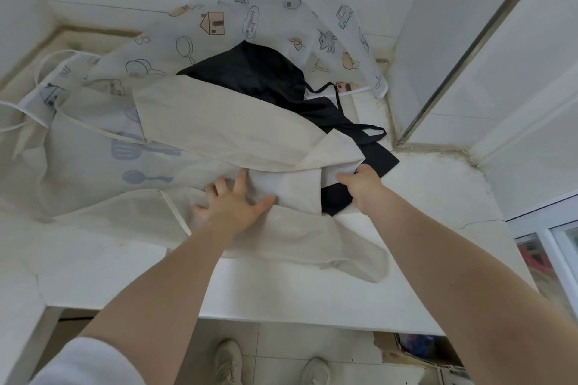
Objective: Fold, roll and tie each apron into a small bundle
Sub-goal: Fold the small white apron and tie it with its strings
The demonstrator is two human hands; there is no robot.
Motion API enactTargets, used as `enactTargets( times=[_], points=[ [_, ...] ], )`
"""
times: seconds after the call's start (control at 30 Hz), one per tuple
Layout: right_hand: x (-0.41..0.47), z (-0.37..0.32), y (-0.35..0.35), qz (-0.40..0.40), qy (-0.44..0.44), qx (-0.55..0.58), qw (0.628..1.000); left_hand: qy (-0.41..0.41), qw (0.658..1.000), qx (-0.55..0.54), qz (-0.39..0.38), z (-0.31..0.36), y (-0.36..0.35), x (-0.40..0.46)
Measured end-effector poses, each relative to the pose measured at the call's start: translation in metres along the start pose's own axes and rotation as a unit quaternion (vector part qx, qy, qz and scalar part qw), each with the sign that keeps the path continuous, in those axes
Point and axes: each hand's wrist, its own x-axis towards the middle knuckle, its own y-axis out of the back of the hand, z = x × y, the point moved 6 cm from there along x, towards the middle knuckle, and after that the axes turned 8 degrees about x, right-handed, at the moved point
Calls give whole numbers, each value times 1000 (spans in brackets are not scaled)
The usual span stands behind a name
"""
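Note:
A beige apron [219,125] lies spread and partly folded over the white counter [297,300]. My left hand [233,201] presses flat on its lower part with fingers spread. My right hand [362,181] pinches a folded beige edge near the black apron [266,75]. The black apron lies crumpled behind the beige one, its thin straps [331,89] trailing right. A white apron printed with cartoon houses and cars [250,19] lies at the back, draped up against the wall. A beige strap [175,209] crosses the cloth left of my left hand.
Tiled walls close the counter at the back and right, with a metal-framed window edge [453,72] at the right. The counter's front edge is near my body, and my shoes [228,359] stand on the floor below. A box [416,350] sits under the counter at right.

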Motion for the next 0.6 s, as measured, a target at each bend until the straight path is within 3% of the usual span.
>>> enactTargets(
  times=[0.07, 0.17, 0.27, 0.37, 0.5, 0.6],
  points=[
    [0, -3, -6, -12, -6, 14, 1000, 2, 1000, 9, -5, 0, -2, 0],
    [-5, -22, -12, -43, 15, 146, 988, 9, 1000, 10, -9, 0, -1, 1],
    [-12, -46, 5, 13, 45, 284, 958, 18, 1000, -3, -17, 0, 0, 2],
    [-16, -74, 33, 55, 76, 343, 935, 20, 1000, -7, -18, 0, 2, 2],
    [-12, -101, 59, 116, 138, 272, 945, 12, 1000, -3, -11, 0, 4, 3],
    [-3, -100, 39, 17, 143, 214, 966, 16, 999, 21, -20, 2, 6, 4]
  ],
)
